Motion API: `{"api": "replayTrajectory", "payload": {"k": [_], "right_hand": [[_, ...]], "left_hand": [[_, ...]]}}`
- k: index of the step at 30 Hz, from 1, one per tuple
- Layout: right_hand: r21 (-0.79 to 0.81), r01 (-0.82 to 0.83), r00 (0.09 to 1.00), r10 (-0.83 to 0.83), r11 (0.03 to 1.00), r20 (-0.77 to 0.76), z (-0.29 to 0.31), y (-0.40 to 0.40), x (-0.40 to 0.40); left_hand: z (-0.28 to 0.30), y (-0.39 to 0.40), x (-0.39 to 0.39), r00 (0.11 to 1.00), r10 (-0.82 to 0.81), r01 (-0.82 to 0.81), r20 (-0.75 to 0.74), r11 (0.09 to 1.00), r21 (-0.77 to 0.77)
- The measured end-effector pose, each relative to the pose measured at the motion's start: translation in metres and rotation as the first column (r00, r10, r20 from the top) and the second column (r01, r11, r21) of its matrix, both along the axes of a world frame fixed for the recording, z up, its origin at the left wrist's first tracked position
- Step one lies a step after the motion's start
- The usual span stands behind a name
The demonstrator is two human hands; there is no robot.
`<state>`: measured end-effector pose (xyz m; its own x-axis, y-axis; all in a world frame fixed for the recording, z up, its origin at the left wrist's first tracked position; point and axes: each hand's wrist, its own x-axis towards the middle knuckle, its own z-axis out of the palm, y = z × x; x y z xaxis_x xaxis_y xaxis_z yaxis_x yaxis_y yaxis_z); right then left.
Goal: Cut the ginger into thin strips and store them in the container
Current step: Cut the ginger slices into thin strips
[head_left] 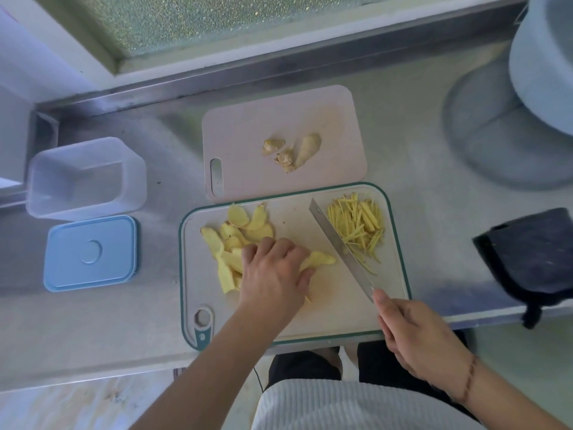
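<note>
Yellow ginger slices (235, 240) lie spread over the left half of the green-rimmed cutting board (393, 274). My left hand (274, 274) lies on the slices with curled fingers and holds a few of them near the board's middle. My right hand (415, 336) grips the handle of a knife (338, 246), whose blade slants across the board with its edge beside a pile of thin ginger strips (359, 225) at the board's right. The clear empty container (85, 178) stands at the far left, its blue lid (91, 252) lying in front of it.
A pink cutting board (248, 135) behind the green-rimmed one carries ginger peel and end pieces (293, 152). A dark folded cloth (533, 256) hangs over the counter's right edge. A large pale blue appliance (527, 88) stands at the back right. The counter edge runs close to my body.
</note>
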<state>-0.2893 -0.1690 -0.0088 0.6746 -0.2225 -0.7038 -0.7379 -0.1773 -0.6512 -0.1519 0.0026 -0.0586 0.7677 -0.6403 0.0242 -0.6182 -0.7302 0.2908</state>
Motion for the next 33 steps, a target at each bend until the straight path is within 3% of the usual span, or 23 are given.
{"api": "replayTrajectory", "payload": {"k": [6,12,16,21,26,33], "right_hand": [[-0.012,-0.008,1.000,0.009,1.000,0.011,0.000,-0.001,-0.001],[0.040,-0.005,1.000,0.005,0.999,-0.015,0.005,-0.001,0.002],[0.050,-0.027,1.000,0.028,0.998,-0.012,0.008,-0.002,0.005],[-0.030,-0.071,0.996,0.073,0.997,0.056,0.006,0.001,0.004],[-0.076,-0.105,0.994,0.108,0.992,0.031,0.004,0.003,-0.007],[-0.118,-0.117,0.993,0.119,0.986,0.006,0.004,0.000,-0.009]], "left_hand": [[-0.007,-0.003,0.001,0.999,-0.036,0.032,-0.023,0.986,-0.163],[-0.011,-0.016,0.001,0.988,-0.143,0.135,-0.054,0.982,-0.134],[-0.004,-0.022,-0.005,0.989,-0.019,0.014,-0.150,0.999,-0.038],[0.015,-0.019,-0.010,0.926,0.289,-0.259,-0.242,0.955,0.148],[0.019,-0.024,-0.026,0.974,0.218,-0.195,-0.059,0.944,0.266],[0.004,-0.001,-0.030,0.998,0.044,-0.048,0.044,0.993,0.104]]}}
